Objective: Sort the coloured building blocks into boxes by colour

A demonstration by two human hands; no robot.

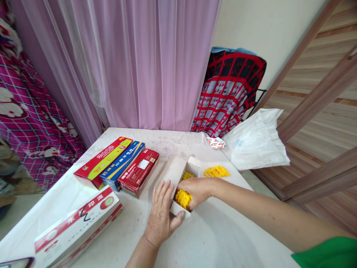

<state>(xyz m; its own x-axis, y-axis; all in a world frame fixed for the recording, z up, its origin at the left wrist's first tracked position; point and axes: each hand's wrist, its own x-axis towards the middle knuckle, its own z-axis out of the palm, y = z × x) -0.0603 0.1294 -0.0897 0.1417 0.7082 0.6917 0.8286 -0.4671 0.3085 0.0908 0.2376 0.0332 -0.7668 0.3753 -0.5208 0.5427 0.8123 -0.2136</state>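
An open white cardboard box [170,172] stands on the table with its long lid flap raised on the left. Inside it lie bumpy yellow pieces [183,199], too small to name. My left hand [161,212] rests on the box's left side, fingers stretched along the flap, thumb by the near end. Reaching in from the right, my right hand [197,190] is down in the box with curled fingers around a yellow bunch; the fingertips are partly hidden. Another yellow bunch [216,171] lies on the table just beyond my right wrist.
Left of the box are a red-and-green box [104,158], a blue box [122,165], a dark red box [139,169] and a long white-and-red box [78,227]. A white bag [256,143] sits at the table's right edge, near a small patterned packet [216,142].
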